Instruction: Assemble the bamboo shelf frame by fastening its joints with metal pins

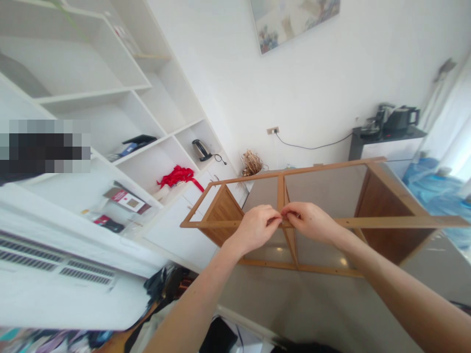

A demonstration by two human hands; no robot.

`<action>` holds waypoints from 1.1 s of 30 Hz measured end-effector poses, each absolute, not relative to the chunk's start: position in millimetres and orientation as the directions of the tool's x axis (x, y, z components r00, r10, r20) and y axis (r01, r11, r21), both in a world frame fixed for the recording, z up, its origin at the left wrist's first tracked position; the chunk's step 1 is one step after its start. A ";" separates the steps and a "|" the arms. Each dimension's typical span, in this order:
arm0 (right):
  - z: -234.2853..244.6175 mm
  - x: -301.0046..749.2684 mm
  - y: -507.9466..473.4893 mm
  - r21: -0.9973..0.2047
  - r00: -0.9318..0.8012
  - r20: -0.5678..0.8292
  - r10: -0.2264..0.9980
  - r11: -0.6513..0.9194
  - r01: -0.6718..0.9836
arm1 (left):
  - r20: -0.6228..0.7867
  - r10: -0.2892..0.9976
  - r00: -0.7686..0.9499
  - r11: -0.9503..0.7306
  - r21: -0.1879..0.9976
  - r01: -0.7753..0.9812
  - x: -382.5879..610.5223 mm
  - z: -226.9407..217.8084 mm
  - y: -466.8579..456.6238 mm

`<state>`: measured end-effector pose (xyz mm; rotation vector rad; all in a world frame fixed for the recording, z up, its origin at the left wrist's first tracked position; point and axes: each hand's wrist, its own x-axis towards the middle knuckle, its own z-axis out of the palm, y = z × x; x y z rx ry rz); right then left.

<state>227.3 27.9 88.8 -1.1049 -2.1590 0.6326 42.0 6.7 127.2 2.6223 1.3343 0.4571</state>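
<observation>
A wooden shelf frame (316, 223) with slatted or panelled ends lies across a grey tabletop (253, 289). Over its near long rail, where a crossbar meets it, both hands come together. My left hand (258, 224) is closed, thumb and fingers pinched at the joint. Right beside it, my right hand (308, 221) is pinched the same way, its fingertips almost touching the left ones. Whatever small thing lies between the fingertips is too hidden to name. Small dark holes show along the rail on the right.
White wall shelves (147, 142) stand on the left, holding red ribbon (178, 175) and a kettle (200, 149). Dried stalks (252, 163) stand beyond the frame. A cabinet (390, 144) with another kettle (401, 117) is at right, near blue water bottles (427, 184). Part of a person (40, 152) shows at left.
</observation>
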 end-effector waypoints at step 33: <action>90.2 226.1 26.3 -0.647 -0.449 0.319 0.835 0.538 0.541 | 0.239 0.778 0.581 -0.621 0.152 0.769 43.0 123.4 4.5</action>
